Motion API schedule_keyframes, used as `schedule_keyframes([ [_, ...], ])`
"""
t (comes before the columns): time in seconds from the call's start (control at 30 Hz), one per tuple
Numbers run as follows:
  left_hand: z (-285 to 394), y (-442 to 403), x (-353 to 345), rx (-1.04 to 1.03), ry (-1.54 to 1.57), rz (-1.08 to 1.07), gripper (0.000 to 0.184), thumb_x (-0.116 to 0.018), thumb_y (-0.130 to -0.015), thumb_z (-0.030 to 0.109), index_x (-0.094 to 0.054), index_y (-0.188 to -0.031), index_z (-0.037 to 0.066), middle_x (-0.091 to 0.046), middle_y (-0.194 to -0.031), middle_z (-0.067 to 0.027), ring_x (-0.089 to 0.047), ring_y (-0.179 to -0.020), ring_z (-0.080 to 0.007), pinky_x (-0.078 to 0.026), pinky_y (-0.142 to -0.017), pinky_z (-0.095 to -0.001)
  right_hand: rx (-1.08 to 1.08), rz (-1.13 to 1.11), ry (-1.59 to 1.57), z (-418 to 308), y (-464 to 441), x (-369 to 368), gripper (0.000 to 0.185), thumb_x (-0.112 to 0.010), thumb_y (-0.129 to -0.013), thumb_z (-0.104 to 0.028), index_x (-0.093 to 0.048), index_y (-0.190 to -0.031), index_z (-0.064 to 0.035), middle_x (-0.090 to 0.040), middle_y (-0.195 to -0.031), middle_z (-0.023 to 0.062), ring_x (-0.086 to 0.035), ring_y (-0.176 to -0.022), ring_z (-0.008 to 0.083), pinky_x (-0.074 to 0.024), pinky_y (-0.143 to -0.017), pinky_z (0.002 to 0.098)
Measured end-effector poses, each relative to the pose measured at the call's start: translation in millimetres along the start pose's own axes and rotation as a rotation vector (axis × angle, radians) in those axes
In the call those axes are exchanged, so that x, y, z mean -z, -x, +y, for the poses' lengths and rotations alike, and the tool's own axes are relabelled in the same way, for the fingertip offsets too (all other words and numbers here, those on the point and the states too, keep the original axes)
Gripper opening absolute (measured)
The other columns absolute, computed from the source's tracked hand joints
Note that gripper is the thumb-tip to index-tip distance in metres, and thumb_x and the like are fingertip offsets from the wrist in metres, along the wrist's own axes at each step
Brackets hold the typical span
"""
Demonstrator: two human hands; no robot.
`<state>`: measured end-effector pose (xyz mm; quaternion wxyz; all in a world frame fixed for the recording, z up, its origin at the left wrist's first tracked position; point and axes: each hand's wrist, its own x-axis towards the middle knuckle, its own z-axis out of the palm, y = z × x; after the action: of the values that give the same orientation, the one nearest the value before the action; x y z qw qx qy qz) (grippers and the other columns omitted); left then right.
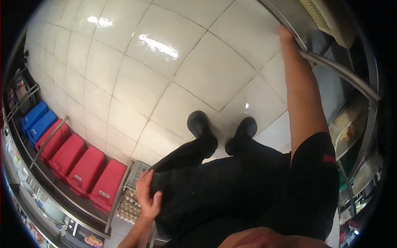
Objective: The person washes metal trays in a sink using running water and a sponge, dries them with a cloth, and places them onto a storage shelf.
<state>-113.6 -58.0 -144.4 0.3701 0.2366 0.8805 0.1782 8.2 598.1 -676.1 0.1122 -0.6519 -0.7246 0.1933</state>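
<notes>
Where nearest the right hand (285,35), metal rail (285,20) lengthwise toward upper left.

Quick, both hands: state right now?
Left hand: open, thumb spread, beside the black apron.
Right hand: at the metal rail; grip cannot be told.

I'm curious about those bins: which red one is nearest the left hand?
The end red bin, beside the egg trays; the other three stand farther, toward the blue bins.

Open floor (211,70), curved rail (343,73) possibly obstructive
</notes>
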Motion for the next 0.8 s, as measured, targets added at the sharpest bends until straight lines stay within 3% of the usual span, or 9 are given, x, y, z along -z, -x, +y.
schedule_keyframes([
  [0.13, -2.6, -4.1, -1.4, -0.006, -0.019, 0.013, 0.058, -0.055, -0.088, 0.041, -0.052, -0.126, -0.003, -0.056, -0.127, -0.0188, -0.048, -0.121, -0.0401, -0.033, -0.102, -0.0468, 0.236, -0.062, 0.117, 4.7, -27.5, -20.1, 0.052, -0.056, -0.085, -0.035, -0.054, -0.129, -0.0078, -0.061, -0.122, 0.0175, -0.056, -0.115, 0.0294, -0.0414, -0.098, 0.0365],
  [0.2, -0.1, -7.7, 1.9, -0.018, -0.026, -0.001, 0.059, -0.055, -0.088, 0.042, -0.052, -0.126, -0.003, -0.056, -0.127, -0.0189, -0.048, -0.121, -0.0403, -0.033, -0.102, -0.0473, 0.231, -0.135, 0.073, -4.6, -31.3, -32.8, 0.050, -0.053, -0.086, -0.031, -0.052, -0.133, -0.0118, -0.060, -0.125, 0.0164, -0.055, -0.117, 0.0300, -0.0412, -0.099, 0.0373],
  [0.27, 3.4, -9.1, 3.6, -0.030, -0.032, -0.021, 0.059, -0.056, -0.087, 0.042, -0.052, -0.126, -0.002, -0.056, -0.126, -0.0190, -0.048, -0.120, -0.0403, -0.033, -0.102, -0.0475, 0.182, -0.409, 0.053, -68.3, 9.4, 13.2, 0.046, -0.048, -0.088, -0.023, -0.051, -0.134, -0.0178, -0.060, -0.126, 0.0138, -0.057, -0.115, 0.0296, -0.0425, -0.098, 0.0402],
  [0.37, 5.5, -8.3, 5.8, -0.048, -0.046, -0.033, 0.060, -0.056, -0.086, 0.043, -0.053, -0.126, -0.002, -0.057, -0.124, -0.0191, -0.048, -0.120, -0.0400, -0.034, -0.101, -0.0476, 0.345, -0.473, -0.151, -95.6, 51.8, 18.8, 0.048, -0.049, -0.086, -0.015, -0.052, -0.133, -0.0220, -0.061, -0.122, 0.0156, -0.057, -0.114, 0.0313, -0.0425, -0.098, 0.0387],
  [0.47, 4.1, -4.0, 6.4, -0.051, -0.055, -0.035, 0.060, -0.057, -0.085, 0.042, -0.053, -0.126, -0.002, -0.057, -0.123, -0.0193, -0.049, -0.119, -0.0397, -0.034, -0.101, -0.0475, 0.545, -0.580, -0.189, -113.7, 86.8, 16.5, 0.050, -0.049, -0.085, -0.008, -0.052, -0.132, -0.0217, -0.061, -0.121, 0.0158, -0.057, -0.114, 0.0323, -0.0431, -0.097, 0.0365],
  [0.57, 3.1, -2.3, 7.4, -0.057, -0.049, -0.038, 0.059, -0.058, -0.085, 0.041, -0.053, -0.126, -0.002, -0.057, -0.123, -0.0196, -0.049, -0.118, -0.0396, -0.035, -0.100, -0.0477, 0.536, -0.646, -0.189, -126.7, 124.5, 37.7, 0.051, -0.049, -0.085, -0.004, -0.052, -0.133, -0.0193, -0.061, -0.123, 0.0152, -0.055, -0.116, 0.0319, -0.0429, -0.097, 0.0360],
  [0.67, 2.4, -1.1, 7.0, -0.064, -0.030, -0.032, 0.058, -0.058, -0.085, 0.040, -0.054, -0.125, -0.002, -0.057, -0.122, -0.0198, -0.049, -0.118, -0.0398, -0.035, -0.100, -0.0478, 0.449, -0.446, -0.309, -109.8, 148.0, 43.5, 0.049, -0.050, -0.084, -0.005, -0.051, -0.133, -0.0135, -0.059, -0.124, 0.0160, -0.054, -0.117, 0.0334, -0.0424, -0.098, 0.0376],
  [0.77, -6.4, 1.1, 5.2, -0.081, -0.020, -0.002, 0.058, -0.058, -0.085, 0.039, -0.054, -0.125, -0.002, -0.058, -0.122, -0.0198, -0.050, -0.117, -0.0399, -0.035, -0.099, -0.0476, 0.227, -0.062, -0.210, -60.2, 134.1, 20.6, 0.051, -0.053, -0.084, -0.005, -0.049, -0.135, -0.0097, -0.059, -0.126, 0.0163, -0.055, -0.118, 0.0299, -0.0415, -0.099, 0.0351],
  [0.8, -9.4, 2.9, 5.2, -0.077, -0.016, 0.005, 0.058, -0.058, -0.084, 0.039, -0.054, -0.125, -0.002, -0.058, -0.122, -0.0197, -0.050, -0.117, -0.0399, -0.035, -0.099, -0.0475, 0.117, -0.032, -0.317, -66.1, 130.6, 38.0, 0.049, -0.052, -0.081, -0.008, -0.050, -0.130, -0.0023, -0.058, -0.122, 0.0229, -0.054, -0.116, 0.0384, -0.0425, -0.098, 0.0418],
])
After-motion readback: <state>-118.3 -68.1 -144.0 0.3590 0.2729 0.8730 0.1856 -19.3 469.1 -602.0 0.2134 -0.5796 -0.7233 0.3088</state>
